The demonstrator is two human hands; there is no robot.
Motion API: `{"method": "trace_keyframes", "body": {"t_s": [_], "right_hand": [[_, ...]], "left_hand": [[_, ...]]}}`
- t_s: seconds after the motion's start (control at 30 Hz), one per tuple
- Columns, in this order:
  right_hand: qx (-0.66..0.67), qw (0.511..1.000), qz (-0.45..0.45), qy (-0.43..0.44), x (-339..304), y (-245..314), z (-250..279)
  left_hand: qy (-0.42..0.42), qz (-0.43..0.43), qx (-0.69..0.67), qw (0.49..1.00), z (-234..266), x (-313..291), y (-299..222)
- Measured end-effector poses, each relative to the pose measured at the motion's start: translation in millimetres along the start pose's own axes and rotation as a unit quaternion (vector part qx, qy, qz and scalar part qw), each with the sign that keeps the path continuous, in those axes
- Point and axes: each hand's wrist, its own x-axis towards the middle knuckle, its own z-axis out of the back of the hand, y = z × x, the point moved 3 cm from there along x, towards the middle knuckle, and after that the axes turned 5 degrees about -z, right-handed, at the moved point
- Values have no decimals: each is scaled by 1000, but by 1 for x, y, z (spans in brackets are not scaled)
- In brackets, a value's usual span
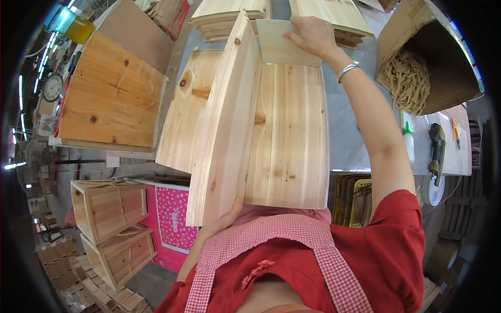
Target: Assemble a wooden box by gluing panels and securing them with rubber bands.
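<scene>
- Hands in view: 2, one left, one right.
- Right hand [315, 35]: at the far end; grips the top edge of 1 thin panel [274, 49], thumb on the near face.
- Left hand [223, 221]: at the near end of the upright board [232, 135], thumb at its lower edge; other fingers largely hidden, cannot tell whether the grip is closed.
- Work position: the thin panel stands across the far end of 1 flat board [287, 146]; the upright board stands along the left side of the flat board.
- Loose board [182, 109]: 1, left of the upright board.
- Board stacks: 2, far side of the grey table [344, 135]; 1 left [229, 21], 1 right [334, 15].
- Carton [396, 31]: 1, far right, holding a tangle of pale strips [407, 81].
- Bottle [408, 147]: 1, right, near 1 power tool [436, 146].
- Crates [112, 208]: 2, near left, beside 1 pink box [177, 221].
</scene>
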Motion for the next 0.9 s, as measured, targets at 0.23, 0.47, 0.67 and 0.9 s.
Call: {"method": "trace_keyframes", "body": {"t_s": [0.23,0.47,0.67,0.9], "right_hand": [[17,1000,13,-6,-1,14,4],[24,1000,7,3,7,13,5],[28,999,0,38,3,14,6],[35,999,0,26,-3,20,10]], "left_hand": [[-5,-34,-15,999,2,1,11],[-23,-144,-108,983,4,13,50],[-39,-226,41,972,6,16,43],[-26,-240,34,970,1,3,15]]}}
